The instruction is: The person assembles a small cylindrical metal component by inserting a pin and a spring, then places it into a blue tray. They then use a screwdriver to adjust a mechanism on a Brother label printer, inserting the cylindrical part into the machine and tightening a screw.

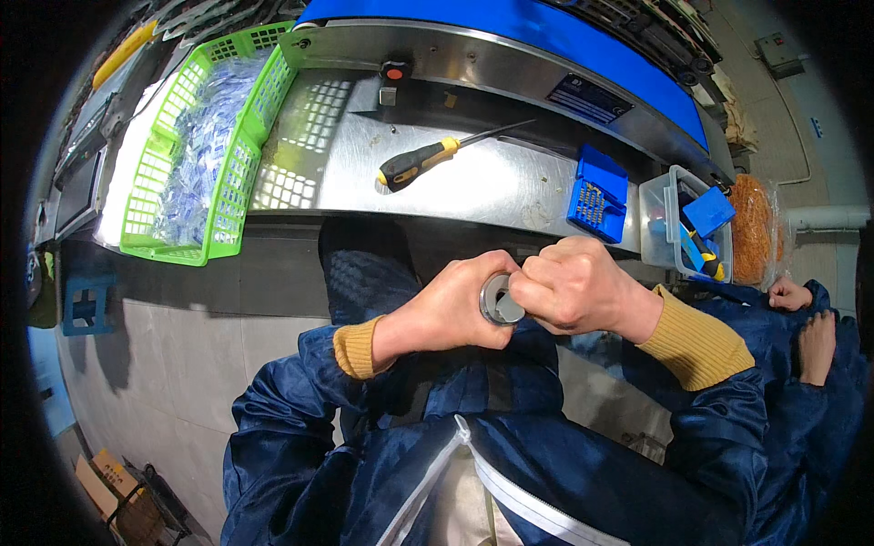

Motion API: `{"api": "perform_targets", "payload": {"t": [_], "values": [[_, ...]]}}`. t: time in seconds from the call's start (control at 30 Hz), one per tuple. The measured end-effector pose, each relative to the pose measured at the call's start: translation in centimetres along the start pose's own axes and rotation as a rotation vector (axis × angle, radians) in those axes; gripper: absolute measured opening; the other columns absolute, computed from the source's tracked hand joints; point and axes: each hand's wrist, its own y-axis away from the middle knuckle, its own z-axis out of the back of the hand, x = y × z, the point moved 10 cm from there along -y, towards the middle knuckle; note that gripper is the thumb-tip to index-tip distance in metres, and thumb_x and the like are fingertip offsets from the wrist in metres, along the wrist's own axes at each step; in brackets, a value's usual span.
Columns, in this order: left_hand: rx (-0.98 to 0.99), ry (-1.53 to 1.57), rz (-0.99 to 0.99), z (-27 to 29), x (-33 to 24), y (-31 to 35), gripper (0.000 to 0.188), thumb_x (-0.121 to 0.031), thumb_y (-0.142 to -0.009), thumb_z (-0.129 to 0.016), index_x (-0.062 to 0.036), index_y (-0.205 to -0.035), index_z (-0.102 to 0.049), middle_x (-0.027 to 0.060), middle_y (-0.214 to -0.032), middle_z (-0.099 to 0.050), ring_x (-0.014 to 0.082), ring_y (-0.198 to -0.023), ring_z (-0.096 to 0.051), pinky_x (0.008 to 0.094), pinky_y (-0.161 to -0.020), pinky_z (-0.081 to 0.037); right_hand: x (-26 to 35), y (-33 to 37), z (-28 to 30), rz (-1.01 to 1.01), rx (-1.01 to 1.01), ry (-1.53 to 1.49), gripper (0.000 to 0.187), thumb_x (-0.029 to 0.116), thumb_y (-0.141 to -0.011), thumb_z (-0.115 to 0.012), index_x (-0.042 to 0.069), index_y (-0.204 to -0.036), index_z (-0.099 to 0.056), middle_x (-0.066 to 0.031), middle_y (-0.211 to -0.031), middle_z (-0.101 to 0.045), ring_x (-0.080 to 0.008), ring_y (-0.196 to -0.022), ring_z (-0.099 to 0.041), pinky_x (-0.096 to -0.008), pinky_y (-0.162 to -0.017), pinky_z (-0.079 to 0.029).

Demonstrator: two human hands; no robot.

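My left hand (451, 305) is wrapped round a short metal cylinder (502, 300), whose round silver end face has a dark opening in it. The closed fingers of my right hand (578, 289) press against the right side of that face. Whatever they pinch is hidden by the fist. Both hands are above my lap, just in front of the steel bench (364, 136). Beyond them on the bench lies a black and yellow screwdriver (419, 164), its shaft pointing to the far right. An open blue case of bits (596, 205) sits on the bench past my right hand.
A green basket (228, 214) of small clear packets stands at the left. To the right, a clear bin (660, 218) holds blue boxes and a yellow-black tool. Another person's hands (801, 318) rest at the far right. A blue belt (510, 45) runs behind the bench.
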Motion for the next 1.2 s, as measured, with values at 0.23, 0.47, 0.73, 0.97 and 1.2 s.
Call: {"api": "perform_targets", "payload": {"t": [0.23,0.47,0.73,0.97,1.2], "values": [[-0.095,-0.015,0.036,0.7,0.5,0.3,0.047,-0.014,-0.062,-0.079,-0.0022,-0.102,-0.056,0.0099,-0.088,-0.063,0.017,-0.082,-0.063,0.0314,-0.074,-0.051,-0.3,0.2,-0.7,-0.056,-0.025,-0.012,0.013,0.015,-0.074,-0.066,0.01,-0.08,-0.055,-0.002,-0.063,-0.05,-0.017,-0.054,-0.059,-0.0316,-0.048,-0.045],[-0.228,-0.083,0.046,1.7,0.8,0.7,0.052,-0.014,-0.061,-0.079,-0.0013,-0.106,-0.056,0.0124,-0.09,-0.065,0.0204,-0.085,-0.067,0.033,-0.076,-0.053,-0.9,0.3,-1.5,-0.103,-0.031,-0.044,0.015,0.014,-0.072,-0.066,0.007,-0.08,-0.056,-0.0035,-0.064,-0.052,-0.0195,-0.054,-0.06,-0.032,-0.047,-0.047],[-0.413,-0.241,0.026,2.3,4.5,0.8,0.049,-0.009,-0.062,-0.077,-0.0032,-0.107,-0.056,0.0147,-0.09,-0.065,0.0229,-0.083,-0.066,0.033,-0.076,-0.053,-2.6,0.6,-5.3,-0.126,-0.064,-0.082,0.014,0.018,-0.077,-0.064,0.009,-0.077,-0.053,-0.0053,-0.065,-0.054,-0.0231,-0.056,-0.062,-0.035,-0.047,-0.049],[-0.494,-0.14,0.137,2.9,6.4,3.9,0.047,-0.007,-0.069,-0.081,-0.0038,-0.107,-0.053,0.0096,-0.086,-0.066,0.0181,-0.079,-0.066,0.0309,-0.07,-0.053,0.0,4.1,-3.6,-0.174,-0.15,-0.109,0.013,0.014,-0.08,-0.066,0.008,-0.08,-0.054,-0.0072,-0.066,-0.06,-0.023,-0.061,-0.066,-0.0341,-0.052,-0.05],[-0.281,0.964,0.185,0.5,5.9,0.0,0.035,-0.04,-0.099,-0.049,-0.0075,-0.11,-0.054,0.0138,-0.08,-0.062,0.0161,-0.054,-0.056,0.0228,-0.047,-0.042,-4.2,14.2,-9.6,-1.155,-0.483,-1.409,0.014,0.019,-0.097,-0.057,0.005,-0.098,-0.053,-0.006,-0.068,-0.062,-0.0141,-0.059,-0.063,-0.0247,-0.052,-0.046]]}}
